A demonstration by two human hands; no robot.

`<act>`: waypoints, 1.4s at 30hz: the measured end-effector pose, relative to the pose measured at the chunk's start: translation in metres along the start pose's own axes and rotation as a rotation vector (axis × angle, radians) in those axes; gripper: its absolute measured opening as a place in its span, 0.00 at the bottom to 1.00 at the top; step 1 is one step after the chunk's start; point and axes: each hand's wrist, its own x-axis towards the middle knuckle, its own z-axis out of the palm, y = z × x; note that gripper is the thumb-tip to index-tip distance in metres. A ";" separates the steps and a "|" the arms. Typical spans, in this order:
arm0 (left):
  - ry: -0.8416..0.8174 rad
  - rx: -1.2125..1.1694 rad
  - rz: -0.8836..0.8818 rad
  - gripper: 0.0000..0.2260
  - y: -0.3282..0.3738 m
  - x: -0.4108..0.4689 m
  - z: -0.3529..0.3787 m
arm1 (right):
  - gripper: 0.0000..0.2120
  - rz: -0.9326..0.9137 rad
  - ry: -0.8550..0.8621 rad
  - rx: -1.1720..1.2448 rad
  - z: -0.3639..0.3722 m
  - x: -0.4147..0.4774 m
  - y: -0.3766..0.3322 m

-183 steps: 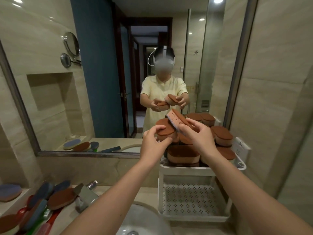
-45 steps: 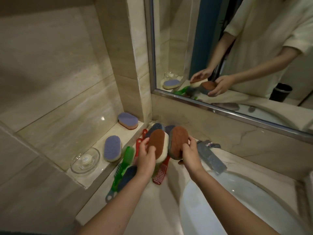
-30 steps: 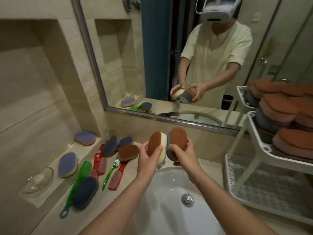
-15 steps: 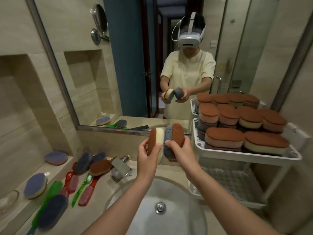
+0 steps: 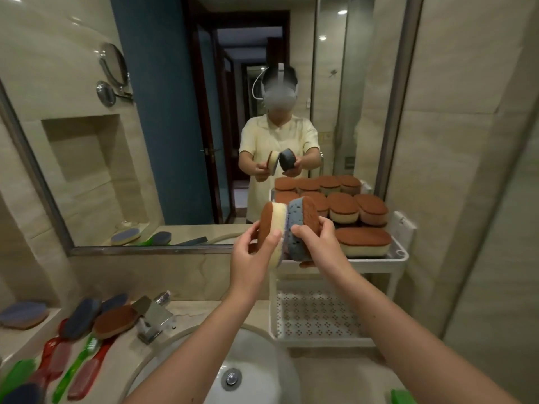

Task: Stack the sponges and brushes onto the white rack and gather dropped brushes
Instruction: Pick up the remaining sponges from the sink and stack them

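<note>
left hand (image 5: 250,258) grips the cream sponge (image 5: 275,223), right hand (image 5: 319,243) the blue sponge (image 5: 296,231), both now brought up to the white rack (image 5: 392,260) for stacking.

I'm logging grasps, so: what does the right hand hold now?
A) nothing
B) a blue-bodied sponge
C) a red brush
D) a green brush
B: the right hand grips a brown-topped, blue-bodied sponge on edge, beside the cream sponge in the left hand.
</note>
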 end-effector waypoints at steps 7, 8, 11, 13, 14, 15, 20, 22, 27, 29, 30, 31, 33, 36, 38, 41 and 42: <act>-0.112 0.124 0.067 0.31 0.010 0.016 0.042 | 0.30 -0.086 0.075 -0.205 -0.059 0.006 -0.014; -0.121 0.148 0.088 0.32 0.012 0.019 0.045 | 0.31 -0.104 0.090 -0.245 -0.067 0.008 -0.016; -0.149 0.215 0.154 0.32 0.018 0.028 0.052 | 0.35 -0.160 0.148 -0.393 -0.089 0.013 -0.022; -0.168 0.292 0.210 0.29 0.020 0.034 0.054 | 0.35 -0.196 0.184 -0.476 -0.101 0.016 -0.024; -0.171 0.367 0.243 0.29 0.019 0.038 0.056 | 0.34 -0.208 0.194 -0.521 -0.106 0.018 -0.024; -0.167 0.463 0.277 0.28 0.019 0.041 0.057 | 0.33 -0.218 0.196 -0.573 -0.111 0.021 -0.024; -0.185 0.756 0.318 0.24 0.018 0.051 0.066 | 0.28 -0.232 0.180 -0.849 -0.120 0.034 -0.024; -0.197 0.799 0.323 0.24 0.016 0.053 0.069 | 0.27 -0.214 0.186 -0.917 -0.119 0.036 -0.023; -0.181 0.847 0.304 0.23 0.010 0.060 0.075 | 0.27 -0.186 0.177 -1.024 -0.115 0.043 -0.013; -0.182 0.850 0.291 0.23 0.008 0.063 0.077 | 0.27 -0.178 0.178 -1.027 -0.115 0.047 -0.010; -0.184 0.850 0.284 0.22 0.008 0.065 0.078 | 0.27 -0.176 0.179 -1.025 -0.115 0.049 -0.009; -0.188 0.852 0.278 0.22 0.007 0.066 0.078 | 0.27 -0.176 0.177 -1.023 -0.115 0.052 -0.008; -0.202 0.866 0.264 0.22 0.006 0.066 0.079 | 0.27 -0.181 0.164 -1.022 -0.114 0.055 -0.006; -0.225 0.887 0.253 0.21 0.001 0.065 0.080 | 0.27 -0.185 0.153 -1.033 -0.115 0.056 -0.002; -0.226 0.885 0.262 0.21 -0.001 0.064 0.081 | 0.26 -0.195 0.162 -1.040 -0.115 0.056 0.001; -0.187 0.898 0.283 0.21 -0.005 0.064 0.082 | 0.25 -0.215 0.207 -1.043 -0.113 0.055 0.003; -0.177 0.905 0.287 0.21 -0.006 0.064 0.083 | 0.25 -0.218 0.224 -1.049 -0.112 0.054 0.004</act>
